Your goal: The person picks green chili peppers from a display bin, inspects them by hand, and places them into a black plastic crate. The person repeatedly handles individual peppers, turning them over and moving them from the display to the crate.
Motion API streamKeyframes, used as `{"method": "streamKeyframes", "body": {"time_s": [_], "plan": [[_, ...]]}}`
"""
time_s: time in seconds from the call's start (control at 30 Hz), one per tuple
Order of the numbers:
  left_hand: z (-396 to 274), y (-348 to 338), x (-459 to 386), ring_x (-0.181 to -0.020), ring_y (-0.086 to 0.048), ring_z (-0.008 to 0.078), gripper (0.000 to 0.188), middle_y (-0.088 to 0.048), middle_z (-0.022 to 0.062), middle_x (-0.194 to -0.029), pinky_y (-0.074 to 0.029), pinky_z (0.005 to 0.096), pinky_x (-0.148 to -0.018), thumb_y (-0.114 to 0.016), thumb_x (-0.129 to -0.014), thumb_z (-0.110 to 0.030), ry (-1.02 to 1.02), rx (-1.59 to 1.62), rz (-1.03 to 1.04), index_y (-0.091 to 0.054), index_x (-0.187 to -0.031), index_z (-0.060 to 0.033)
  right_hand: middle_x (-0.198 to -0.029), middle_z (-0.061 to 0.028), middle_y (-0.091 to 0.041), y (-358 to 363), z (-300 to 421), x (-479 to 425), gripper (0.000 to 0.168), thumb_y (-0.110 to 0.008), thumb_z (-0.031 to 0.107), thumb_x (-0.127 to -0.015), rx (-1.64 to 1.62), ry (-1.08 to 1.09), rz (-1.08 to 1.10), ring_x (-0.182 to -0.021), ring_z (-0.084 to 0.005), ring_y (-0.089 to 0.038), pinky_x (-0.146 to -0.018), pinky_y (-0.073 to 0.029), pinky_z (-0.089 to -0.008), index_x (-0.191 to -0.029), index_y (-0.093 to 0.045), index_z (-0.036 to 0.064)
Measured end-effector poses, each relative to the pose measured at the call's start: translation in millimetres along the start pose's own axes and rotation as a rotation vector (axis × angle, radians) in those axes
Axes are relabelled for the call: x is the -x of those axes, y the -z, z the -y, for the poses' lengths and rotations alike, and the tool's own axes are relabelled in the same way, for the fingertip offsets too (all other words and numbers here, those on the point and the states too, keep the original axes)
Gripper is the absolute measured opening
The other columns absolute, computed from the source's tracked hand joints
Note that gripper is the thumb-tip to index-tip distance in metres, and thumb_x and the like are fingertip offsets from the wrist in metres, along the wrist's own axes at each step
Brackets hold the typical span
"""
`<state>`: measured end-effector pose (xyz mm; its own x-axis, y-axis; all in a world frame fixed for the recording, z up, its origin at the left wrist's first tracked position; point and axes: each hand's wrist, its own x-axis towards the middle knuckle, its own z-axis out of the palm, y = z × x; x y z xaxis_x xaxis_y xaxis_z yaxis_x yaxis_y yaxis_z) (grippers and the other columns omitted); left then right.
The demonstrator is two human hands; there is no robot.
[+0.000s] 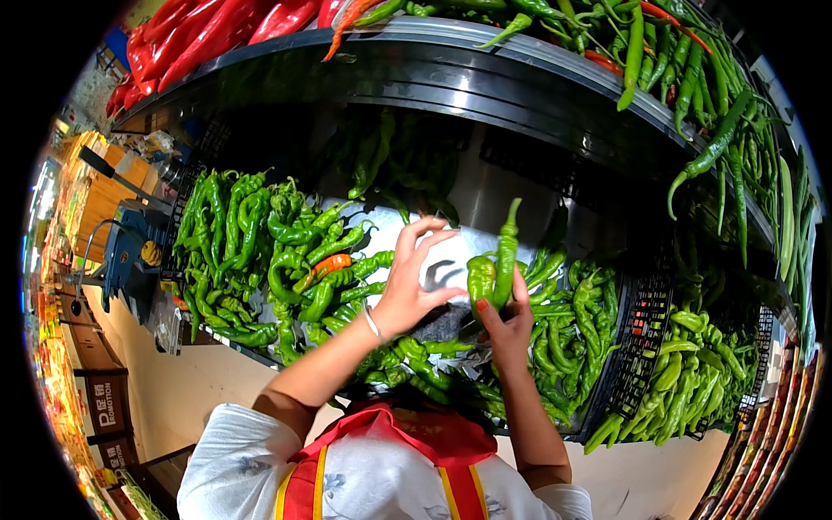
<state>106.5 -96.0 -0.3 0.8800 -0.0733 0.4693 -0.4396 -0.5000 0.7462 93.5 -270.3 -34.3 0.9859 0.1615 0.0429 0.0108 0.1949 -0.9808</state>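
Observation:
In my right hand (510, 325) are long green peppers (506, 260), one pointing up and a broader one beside it, gripped between thumb and fingers. My left hand (413, 279), slightly blurred, hovers over the display with its fingers curved apart and nothing in them. Its thumb reaches toward the held peppers; whether it touches them I cannot tell. Below both hands lies a shiny metal display surface (383, 224). Wrinkled green peppers (234, 221) are heaped to the left, with one orange-red pepper (331, 263) among them. More green peppers (585, 312) lie on the right.
An upper shelf with a black front (455, 78) overhangs the back, bearing red peppers (208, 39) and thin green chillies (702, 84). On the right, a black mesh divider (640, 351) borders paler green peppers (689, 377). A blue device with a black handle (133, 247) stands at left.

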Motion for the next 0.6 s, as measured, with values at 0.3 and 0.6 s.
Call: {"method": "streamKeyframes", "body": {"time_s": [0.3, 0.6], "plan": [[27, -58, 39, -0.082, -0.057, 0.009, 0.022, -0.059, 0.0026, -0.095, -0.049, 0.0233, -0.067, -0.058, -0.086, -0.01, 0.996, 1.305, 0.063, -0.055, -0.107, -0.0051, -0.128, -0.0246, -0.029, -18, -42, 11, 0.08, -0.068, 0.012, -0.067, 0.765, 0.306, 0.12, -0.112, -0.0411, -0.035, -0.097, -0.029, -0.0454, -0.131, -0.025, -0.008], [151, -88, -110, -0.061, -0.057, 0.0145, 0.021, -0.063, 0.0076, -0.074, -0.046, 0.0268, -0.056, -0.071, -0.069, -0.009, 0.94, 0.483, 0.052, -0.06, -0.084, 0.0021, -0.128, -0.0137, -0.039, 47, -85, -34, 0.057, -0.071, 0.009, -0.068, 0.847, 0.134, -0.101, -0.119, -0.0319, -0.035, -0.099, -0.029, -0.0394, -0.121, -0.05, 0.008]]}}
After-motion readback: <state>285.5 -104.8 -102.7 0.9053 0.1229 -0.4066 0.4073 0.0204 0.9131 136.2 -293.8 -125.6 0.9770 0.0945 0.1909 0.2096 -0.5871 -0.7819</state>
